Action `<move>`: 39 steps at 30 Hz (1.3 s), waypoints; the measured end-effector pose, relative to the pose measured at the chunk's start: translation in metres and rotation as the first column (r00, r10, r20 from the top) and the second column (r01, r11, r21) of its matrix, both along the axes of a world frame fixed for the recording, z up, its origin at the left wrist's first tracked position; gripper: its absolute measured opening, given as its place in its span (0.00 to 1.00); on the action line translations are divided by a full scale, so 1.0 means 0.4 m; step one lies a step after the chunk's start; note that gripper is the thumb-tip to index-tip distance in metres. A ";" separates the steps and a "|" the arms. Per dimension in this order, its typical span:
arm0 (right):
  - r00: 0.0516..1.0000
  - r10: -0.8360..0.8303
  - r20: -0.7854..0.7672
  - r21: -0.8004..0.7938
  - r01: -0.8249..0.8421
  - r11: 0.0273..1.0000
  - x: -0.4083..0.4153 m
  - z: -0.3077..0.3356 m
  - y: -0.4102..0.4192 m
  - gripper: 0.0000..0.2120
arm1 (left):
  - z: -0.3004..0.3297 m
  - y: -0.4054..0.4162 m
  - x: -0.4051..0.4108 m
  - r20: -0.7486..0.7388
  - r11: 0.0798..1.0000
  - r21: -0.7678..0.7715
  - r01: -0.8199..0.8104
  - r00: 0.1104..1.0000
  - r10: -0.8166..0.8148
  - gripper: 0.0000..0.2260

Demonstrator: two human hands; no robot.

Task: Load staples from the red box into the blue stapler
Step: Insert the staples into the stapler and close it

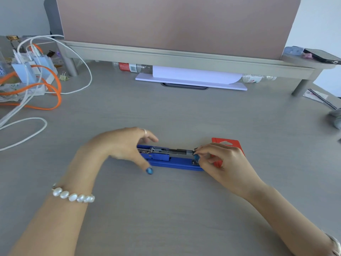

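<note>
Right hand pinches at the front end of the opened blue stapler; left hand spread loose at its rear.

The right hand (224,160) has thumb and forefinger closed narrowly at the right end of the blue stapler (171,159), on its metal magazine; whether a staple strip sits between the fingertips cannot be told; the left hand (127,145) is open, fingers spread and blurred, arched over the stapler's left end, and whether it touches cannot be told; the stapler lies flat on the grey desk (184,209), its top swung open, spring and metal channel showing; the red box (228,145) lies just behind the right hand, partly hidden by it; a pearl bracelet (72,195) circles the left wrist; white and orange cables (46,93) trail at far left; a monitor riser (184,58) stands behind, paper (193,75) beneath it.
</note>
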State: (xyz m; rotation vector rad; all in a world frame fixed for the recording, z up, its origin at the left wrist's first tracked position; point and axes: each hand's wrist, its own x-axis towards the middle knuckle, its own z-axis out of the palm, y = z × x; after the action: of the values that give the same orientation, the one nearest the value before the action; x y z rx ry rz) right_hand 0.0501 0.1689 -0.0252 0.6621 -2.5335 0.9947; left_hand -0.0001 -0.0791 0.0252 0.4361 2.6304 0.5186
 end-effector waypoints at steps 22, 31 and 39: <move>0.967 0.031 0.254 -0.211 0.024 0.977 0.013 0.011 0.025 0.18 | 0.042 0.045 0.031 -0.226 0.662 0.749 0.037 0.953 0.203 0.21; 0.993 0.009 0.122 -0.315 0.030 0.949 0.018 0.025 0.021 0.17 | -0.033 0.148 0.049 -0.272 0.741 0.668 0.066 0.949 0.161 0.15; 0.998 0.043 -0.036 -0.057 -0.045 0.997 0.016 0.015 0.024 0.20 | -0.061 0.160 0.052 -0.275 0.793 0.603 0.089 0.956 0.101 0.14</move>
State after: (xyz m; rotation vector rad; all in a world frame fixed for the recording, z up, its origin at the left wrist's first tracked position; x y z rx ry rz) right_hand 0.0563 0.1786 -0.0192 0.7154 -2.4606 1.0580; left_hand 0.0205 -0.0149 0.0010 0.7491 2.6807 1.4295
